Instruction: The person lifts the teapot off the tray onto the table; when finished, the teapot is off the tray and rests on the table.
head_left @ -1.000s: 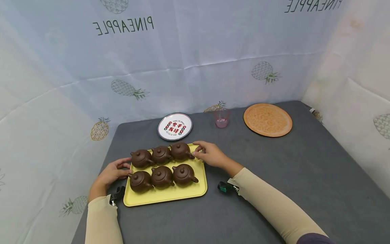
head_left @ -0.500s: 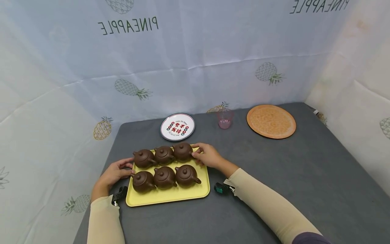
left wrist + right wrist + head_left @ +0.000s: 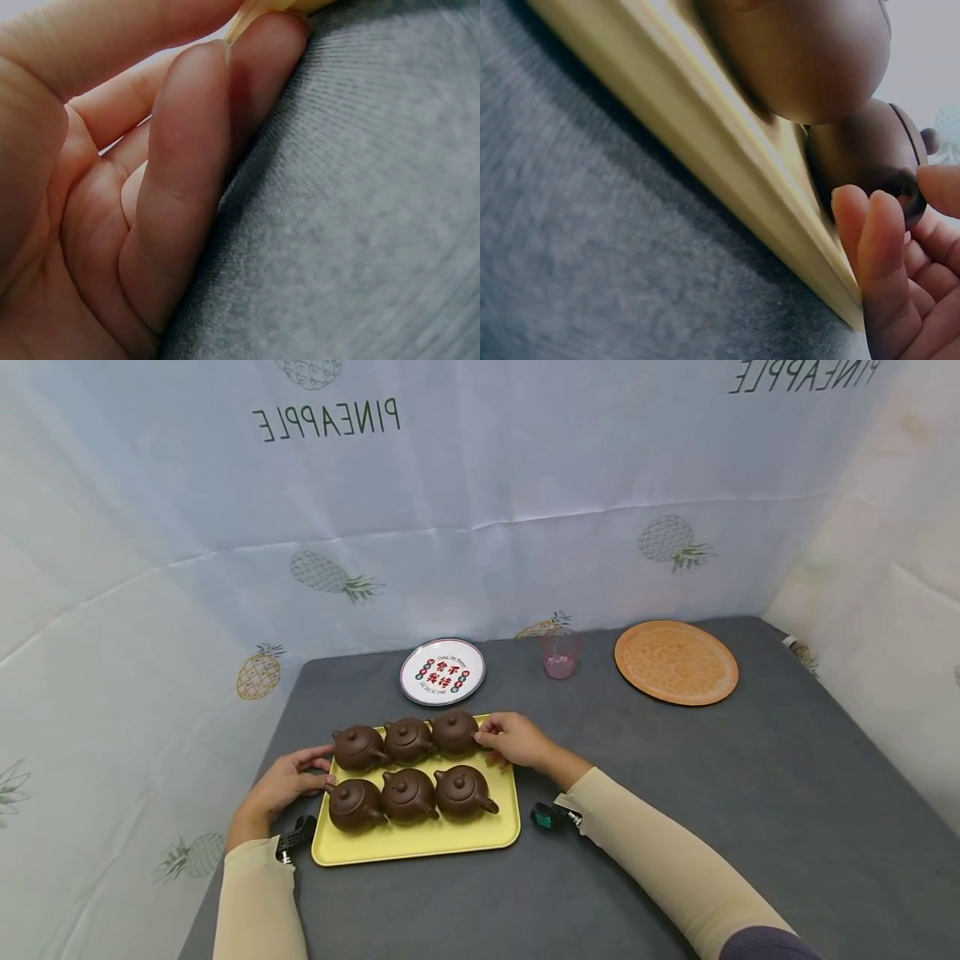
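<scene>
A yellow tray [image 3: 480,839] bears brown teapots in two rows of three. My left hand [image 3: 285,785] is at the tray's left edge; in the left wrist view its thumb and fingertips pinch the yellow rim [image 3: 259,13]. At the back right corner, my right hand [image 3: 517,741] pinches the handle of the back-row right teapot [image 3: 453,732]. The right wrist view has that handle [image 3: 909,201] between thumb and fingers, with two fingertips close to the tray's side. The front-row right teapot [image 3: 461,791] sits nearer, untouched. All the teapots wear their lids.
Behind the tray lies a white plate [image 3: 442,672] with red lettering. A clear pink cup [image 3: 561,656] stands right of it. Farther right is a round orange-brown board or mat [image 3: 677,662]. Pineapple-print cloth [image 3: 480,460] hangs around the grey table [image 3: 675,777].
My right fingers have drawn in around the back right teapot's handle. The left hand stays at the tray's edge. The whole head view has shifted slightly.
</scene>
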A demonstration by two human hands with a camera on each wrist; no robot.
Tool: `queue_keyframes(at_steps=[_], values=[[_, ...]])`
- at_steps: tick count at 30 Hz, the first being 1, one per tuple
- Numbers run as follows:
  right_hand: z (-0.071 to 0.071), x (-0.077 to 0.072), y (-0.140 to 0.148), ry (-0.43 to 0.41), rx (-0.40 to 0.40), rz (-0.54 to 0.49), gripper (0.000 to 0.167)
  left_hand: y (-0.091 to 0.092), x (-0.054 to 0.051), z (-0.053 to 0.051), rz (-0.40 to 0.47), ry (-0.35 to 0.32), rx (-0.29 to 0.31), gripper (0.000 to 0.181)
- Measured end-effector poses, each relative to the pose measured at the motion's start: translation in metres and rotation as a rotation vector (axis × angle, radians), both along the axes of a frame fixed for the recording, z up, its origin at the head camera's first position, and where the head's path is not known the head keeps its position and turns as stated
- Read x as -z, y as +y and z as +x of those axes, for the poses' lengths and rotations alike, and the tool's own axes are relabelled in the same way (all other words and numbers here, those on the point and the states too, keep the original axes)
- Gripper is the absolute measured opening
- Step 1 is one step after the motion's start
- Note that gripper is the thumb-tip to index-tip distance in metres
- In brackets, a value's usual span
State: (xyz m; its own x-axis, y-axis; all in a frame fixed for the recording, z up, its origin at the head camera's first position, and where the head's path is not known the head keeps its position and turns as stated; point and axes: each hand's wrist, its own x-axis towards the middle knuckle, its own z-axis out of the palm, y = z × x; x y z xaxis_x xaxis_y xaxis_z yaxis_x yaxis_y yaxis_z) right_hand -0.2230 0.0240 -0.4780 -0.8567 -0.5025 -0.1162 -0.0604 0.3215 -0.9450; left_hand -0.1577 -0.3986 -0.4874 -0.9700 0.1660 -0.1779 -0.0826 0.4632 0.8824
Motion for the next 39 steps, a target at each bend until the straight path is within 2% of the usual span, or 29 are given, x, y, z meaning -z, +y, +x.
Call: queue_keyframes(at_steps=[3, 8, 18, 23, 30, 39], values=[[-0.001, 0.001, -0.001, 0.0, -0.012, -0.015, 0.021, 0.0, -0.001, 0.002, -0.005, -0.014, -0.017, 0.063], [-0.002, 0.003, -0.002, 0.012, 0.004, -0.049, 0.015, 0.0, -0.003, 0.003, -0.004, -0.036, -0.013, 0.063], [-0.002, 0.005, 0.005, 0.022, -0.002, -0.116, 0.013, -0.003, 0.001, 0.003, -0.009, -0.034, -0.016, 0.063], [-0.002, -0.001, 0.016, 0.047, -0.007, -0.145, 0.012, -0.002, 0.001, 0.001, -0.012, -0.02, -0.016, 0.062], [0.002, -0.015, 0.041, 0.087, 0.021, -0.087, 0.015, 0.001, 0.003, 0.001, 0.022, -0.018, -0.024, 0.064], [0.012, -0.02, 0.078, 0.12, 0.084, -0.036, 0.018, 0.0, 0.0, 0.002, 0.013, 0.013, 0.002, 0.063]])
